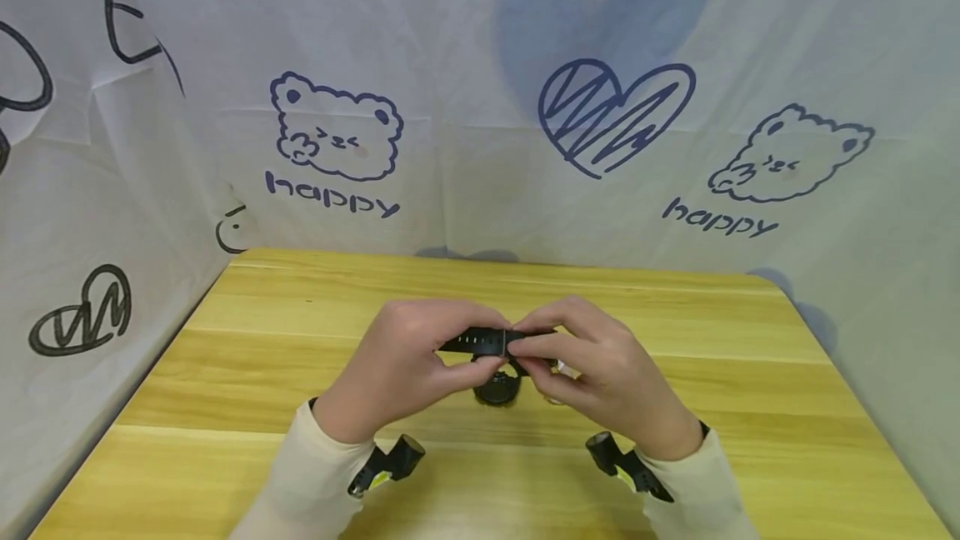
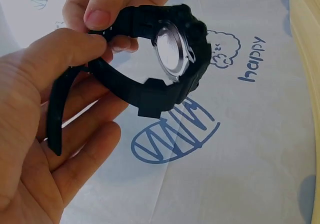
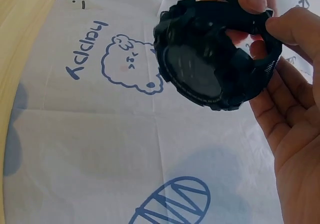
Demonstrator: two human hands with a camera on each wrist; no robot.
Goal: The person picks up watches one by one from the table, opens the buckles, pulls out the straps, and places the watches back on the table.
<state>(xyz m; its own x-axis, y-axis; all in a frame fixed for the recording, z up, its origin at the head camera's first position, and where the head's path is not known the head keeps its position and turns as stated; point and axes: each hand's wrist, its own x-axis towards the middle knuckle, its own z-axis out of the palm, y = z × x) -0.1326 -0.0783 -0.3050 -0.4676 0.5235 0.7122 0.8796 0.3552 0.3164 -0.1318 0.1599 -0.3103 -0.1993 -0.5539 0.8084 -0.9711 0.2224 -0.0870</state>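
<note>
Two hands meet over the middle of the yellow wooden worktop (image 1: 675, 457), and we see both pinching one chunky black rubber-strapped digital wristwatch (image 1: 497, 355) held in the air just above the wood. Left hand (image 1: 408, 365) has thumb and forefinger closed on the perforated strap; its other fingers spread loose below the dangling strap tail in the left wrist view (image 2: 55, 119). Right hand (image 1: 592, 369) is clamped on the strap where the two ends overlap, fingertips touching those of the left. The watch forms a closed loop, round case hanging lowest, steel back (image 2: 172, 49) facing the left wrist camera, dark dial (image 3: 192, 74) facing the right. We judge the main risk is a slip: the hold is fingertip only on smooth rubber, so a tug on the strap end could pull it free and drop the case onto the wood. Fingers crowd the same spot, so one hand may block the other. We cannot tell whether the buckle is fastened. Room is good: bare worktop on both sides and in front, edges well away from the hands, white printed cloth backdrop (image 1: 480, 148) rising close behind the far edge and along the left side.
</note>
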